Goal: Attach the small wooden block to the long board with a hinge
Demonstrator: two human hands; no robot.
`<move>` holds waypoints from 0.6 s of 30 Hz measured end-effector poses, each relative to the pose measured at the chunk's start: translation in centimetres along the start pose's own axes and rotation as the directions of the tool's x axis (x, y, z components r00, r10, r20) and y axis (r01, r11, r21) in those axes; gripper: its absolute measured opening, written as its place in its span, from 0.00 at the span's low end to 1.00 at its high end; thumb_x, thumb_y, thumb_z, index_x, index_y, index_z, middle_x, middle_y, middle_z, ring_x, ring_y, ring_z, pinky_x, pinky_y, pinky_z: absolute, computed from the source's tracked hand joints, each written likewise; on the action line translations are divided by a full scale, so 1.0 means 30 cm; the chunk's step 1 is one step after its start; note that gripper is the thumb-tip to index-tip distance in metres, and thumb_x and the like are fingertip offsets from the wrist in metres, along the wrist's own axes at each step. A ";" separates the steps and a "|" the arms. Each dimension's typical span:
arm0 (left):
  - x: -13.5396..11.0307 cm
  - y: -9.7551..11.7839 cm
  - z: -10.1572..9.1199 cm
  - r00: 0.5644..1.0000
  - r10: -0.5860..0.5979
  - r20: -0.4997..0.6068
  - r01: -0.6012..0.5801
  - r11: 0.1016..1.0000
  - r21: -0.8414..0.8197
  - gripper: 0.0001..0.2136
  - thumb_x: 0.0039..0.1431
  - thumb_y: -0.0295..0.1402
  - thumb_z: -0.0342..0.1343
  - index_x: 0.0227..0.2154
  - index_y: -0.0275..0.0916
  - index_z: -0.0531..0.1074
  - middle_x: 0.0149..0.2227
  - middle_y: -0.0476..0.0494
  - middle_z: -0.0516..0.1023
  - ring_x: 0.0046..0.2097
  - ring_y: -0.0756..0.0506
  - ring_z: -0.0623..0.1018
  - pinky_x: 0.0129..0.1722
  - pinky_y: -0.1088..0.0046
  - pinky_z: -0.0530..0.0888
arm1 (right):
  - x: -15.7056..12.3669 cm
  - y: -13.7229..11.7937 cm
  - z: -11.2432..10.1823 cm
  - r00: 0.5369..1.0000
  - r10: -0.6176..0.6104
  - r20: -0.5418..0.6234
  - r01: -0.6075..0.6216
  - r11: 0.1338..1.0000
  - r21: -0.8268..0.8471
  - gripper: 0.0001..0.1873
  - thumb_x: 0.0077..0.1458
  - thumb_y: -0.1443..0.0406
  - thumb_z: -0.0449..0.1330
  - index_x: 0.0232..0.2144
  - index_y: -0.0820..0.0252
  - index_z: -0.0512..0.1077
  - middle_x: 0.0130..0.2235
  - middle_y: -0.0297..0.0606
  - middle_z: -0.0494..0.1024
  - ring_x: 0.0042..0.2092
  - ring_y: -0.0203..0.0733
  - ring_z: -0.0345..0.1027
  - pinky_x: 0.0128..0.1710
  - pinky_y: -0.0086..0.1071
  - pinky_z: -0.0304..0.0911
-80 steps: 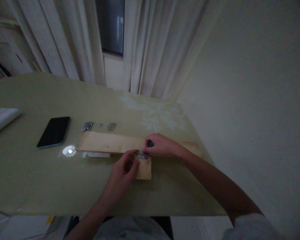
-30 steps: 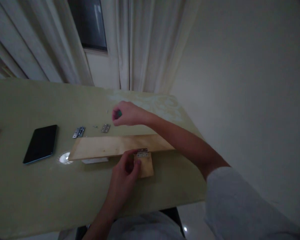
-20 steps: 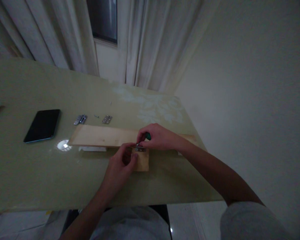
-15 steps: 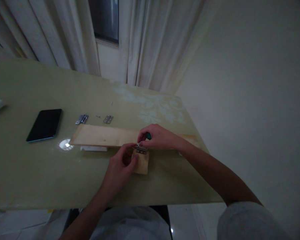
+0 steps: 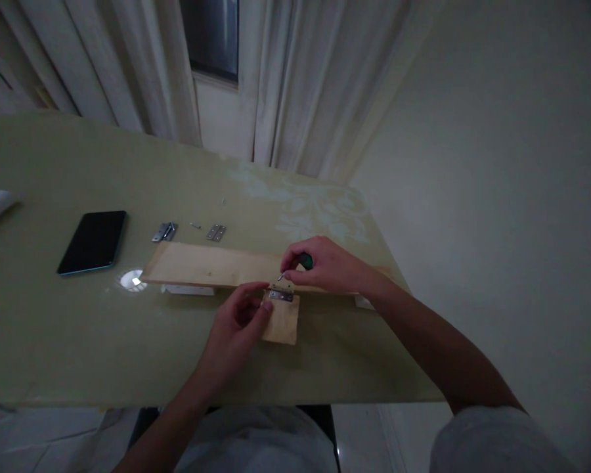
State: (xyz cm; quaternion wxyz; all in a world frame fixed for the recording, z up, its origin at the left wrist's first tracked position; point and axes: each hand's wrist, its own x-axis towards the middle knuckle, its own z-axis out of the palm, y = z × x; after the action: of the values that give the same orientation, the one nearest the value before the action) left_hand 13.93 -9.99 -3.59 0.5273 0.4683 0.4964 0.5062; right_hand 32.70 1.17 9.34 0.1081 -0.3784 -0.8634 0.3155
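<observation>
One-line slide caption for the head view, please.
Left hand grips a small wooden block at a long board's edge; right hand holds a green object near a metal hinge.

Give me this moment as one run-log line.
left hand: holds small wood piece; right hand: pinches small metal piece near hinge, green item in grip; tablet: on table

From my head, the camera faces forward and down across the glossy yellow-green tabletop, close by its near edge.
</observation>
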 end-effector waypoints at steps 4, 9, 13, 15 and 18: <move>-0.008 0.006 -0.002 0.999 0.022 -0.035 -0.020 0.999 0.043 0.19 0.64 0.45 0.64 0.53 0.41 0.74 0.34 0.48 0.79 0.34 0.48 0.77 0.31 0.76 0.71 | 0.002 -0.008 0.010 1.000 0.014 0.015 -0.014 0.999 -0.035 0.06 0.56 0.71 0.66 0.36 0.62 0.83 0.32 0.33 0.83 0.34 0.33 0.71 0.37 0.27 0.61; -0.010 -0.005 -0.004 0.999 0.030 -0.015 -0.028 0.995 0.097 0.18 0.66 0.45 0.62 0.53 0.42 0.75 0.34 0.48 0.79 0.33 0.48 0.77 0.30 0.76 0.71 | 0.007 0.003 0.031 0.998 0.020 0.055 -0.019 1.000 -0.017 0.06 0.56 0.69 0.66 0.37 0.61 0.83 0.34 0.34 0.83 0.34 0.34 0.72 0.37 0.28 0.60; -0.008 -0.007 0.001 0.999 0.039 0.000 -0.039 0.994 0.105 0.17 0.67 0.45 0.61 0.53 0.42 0.75 0.36 0.47 0.81 0.35 0.47 0.78 0.32 0.75 0.73 | 0.008 0.009 0.039 0.997 0.030 0.065 -0.028 0.999 -0.020 0.05 0.57 0.68 0.66 0.37 0.61 0.83 0.34 0.34 0.84 0.35 0.35 0.72 0.36 0.29 0.59; -0.008 -0.005 0.003 0.999 0.034 -0.009 -0.033 0.994 0.104 0.18 0.66 0.45 0.62 0.53 0.42 0.75 0.35 0.47 0.80 0.34 0.47 0.78 0.31 0.75 0.72 | 0.008 0.010 0.042 0.998 0.033 0.062 -0.032 0.999 -0.021 0.05 0.57 0.68 0.66 0.37 0.61 0.83 0.34 0.34 0.84 0.35 0.35 0.71 0.37 0.29 0.59; -0.009 -0.008 0.005 1.000 0.021 -0.013 -0.019 0.994 0.103 0.18 0.66 0.46 0.61 0.53 0.42 0.74 0.35 0.47 0.80 0.34 0.46 0.78 0.31 0.74 0.72 | 0.011 0.011 0.046 0.997 0.033 0.075 -0.032 0.999 -0.017 0.06 0.57 0.69 0.66 0.37 0.61 0.83 0.34 0.33 0.83 0.35 0.34 0.71 0.36 0.28 0.59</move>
State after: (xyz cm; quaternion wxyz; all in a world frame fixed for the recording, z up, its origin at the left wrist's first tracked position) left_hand 14.09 -10.28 -3.80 0.4938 0.4963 0.5209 0.4884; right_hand 32.07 0.94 8.05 0.0675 -0.3812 -0.8631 0.3244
